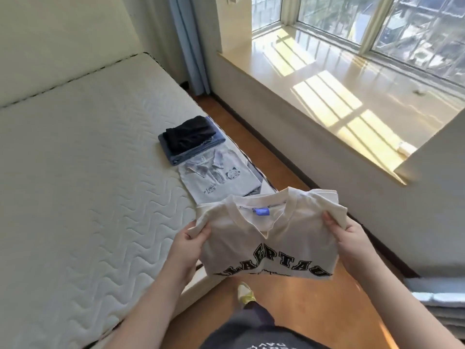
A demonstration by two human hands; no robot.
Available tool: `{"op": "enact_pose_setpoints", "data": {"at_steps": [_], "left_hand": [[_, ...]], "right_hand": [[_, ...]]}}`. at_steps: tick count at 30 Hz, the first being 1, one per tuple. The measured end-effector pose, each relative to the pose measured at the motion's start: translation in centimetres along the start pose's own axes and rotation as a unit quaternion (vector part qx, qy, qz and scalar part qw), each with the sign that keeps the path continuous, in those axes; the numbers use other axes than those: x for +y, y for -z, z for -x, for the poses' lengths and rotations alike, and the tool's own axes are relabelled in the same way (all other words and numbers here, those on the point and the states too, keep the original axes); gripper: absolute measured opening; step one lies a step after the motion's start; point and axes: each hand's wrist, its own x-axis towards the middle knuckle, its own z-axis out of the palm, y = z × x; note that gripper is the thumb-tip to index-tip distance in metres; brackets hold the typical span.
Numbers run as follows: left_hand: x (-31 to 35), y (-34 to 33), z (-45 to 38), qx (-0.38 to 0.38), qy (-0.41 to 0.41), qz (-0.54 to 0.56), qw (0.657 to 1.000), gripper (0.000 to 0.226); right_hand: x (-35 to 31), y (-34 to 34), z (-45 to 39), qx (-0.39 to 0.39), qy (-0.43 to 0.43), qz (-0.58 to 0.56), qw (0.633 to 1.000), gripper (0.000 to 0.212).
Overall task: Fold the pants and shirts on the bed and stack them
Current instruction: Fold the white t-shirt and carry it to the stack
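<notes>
Folded cream shirt held up, ready for stacking

Beyond the quilted white mattress (75,172), the left hand (187,244) and right hand (348,238) each pinch a side of the cream cotton T-shirt with black lettering (266,238), folded, in the air off the mattress's near corner; next it likely goes onto the folded white printed shirt (214,177) near the mattress's right edge, squarely, before the dark pants stack (190,138).

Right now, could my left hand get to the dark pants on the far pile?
Probably not yet: the left hand grips the cream shirt, and the dark pants lie farther up the mattress, beyond the folded white shirt.
</notes>
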Motion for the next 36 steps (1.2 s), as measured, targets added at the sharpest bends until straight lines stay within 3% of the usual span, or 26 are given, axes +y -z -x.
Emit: {"op": "enact_pose_setpoints", "data": {"at_steps": [8, 15, 22, 28, 36], "left_hand": [[1.6, 1.5, -5.6, 0.067, -0.007, 0.044, 0.997, 0.013], [1.5, 1.2, -9.0, 0.123, 0.002, 0.083, 0.989, 0.015], [1.7, -0.8, -13.5, 0.21, 0.014, 0.074, 0.975, 0.024], [2.8, -4.0, -17.4, 0.25, 0.029, 0.065, 0.966, 0.017], [2.1, -5.3, -21.3, 0.286, 0.064, 0.072, 0.953, 0.016]], "right_hand": [[-3.4, -5.2, -8.1, -0.082, -0.016, 0.061, 0.995, 0.028], [-4.4, -8.1, -14.8, -0.107, -0.025, 0.102, 0.989, 0.019], [-5.6, -8.3, -24.9, -0.172, -0.062, 0.128, 0.975, 0.021], [-6.8, -8.2, -32.6, -0.246, -0.098, 0.143, 0.953, 0.022], [-6.6, -10.0, -40.7, -0.291, -0.141, 0.168, 0.931, 0.021]]}}
